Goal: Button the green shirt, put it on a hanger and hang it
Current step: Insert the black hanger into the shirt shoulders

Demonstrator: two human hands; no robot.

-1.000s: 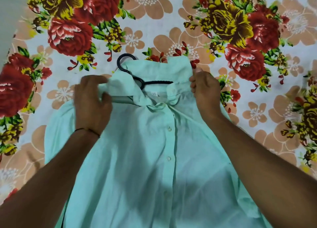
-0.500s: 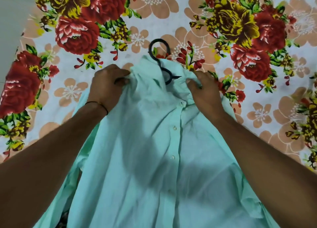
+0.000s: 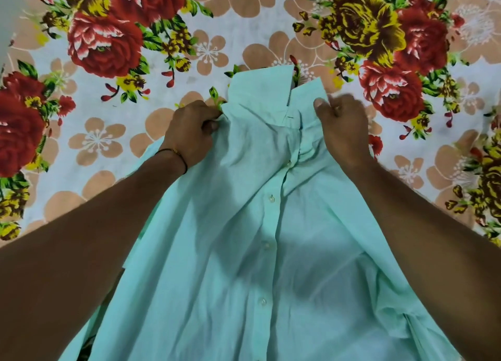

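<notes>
Presently: the green shirt [image 3: 244, 252] is front side up over the floral sheet [image 3: 108, 122], collar end farthest from the person and hem running out of the bottom of the view. The placket is closed; four pale buttons [image 3: 271, 198] show in a slightly crooked line down the centre. The collar [image 3: 260, 95] stands raised, its two ends parted at the top so a sliver of the sheet shows between them, and a dark buttonhole [image 3: 291, 116] is visible on the collar band. The cloth is creased below the collar, with folds converging on the uppermost visible button. Left hand [image 3: 189, 132]: grip closed, fingers curled into the shirt fabric at the shoulder, just beside the collar's left edge. A thin dark band [image 3: 177, 154] circles that wrist. Right hand [image 3: 344, 132]: grip closed on the shirt at the opposite shoulder, thumb raised against the collar's right end. Both forearms lie across the shirt's sides and cover its sleeves. It cannot be told whether the shirt's upper part is lifted off the sheet. The sheet carries large red and yellow roses and tan blossoms on white. A plain grey surface [image 3: 10, 10] shows at the upper left corner.
</notes>
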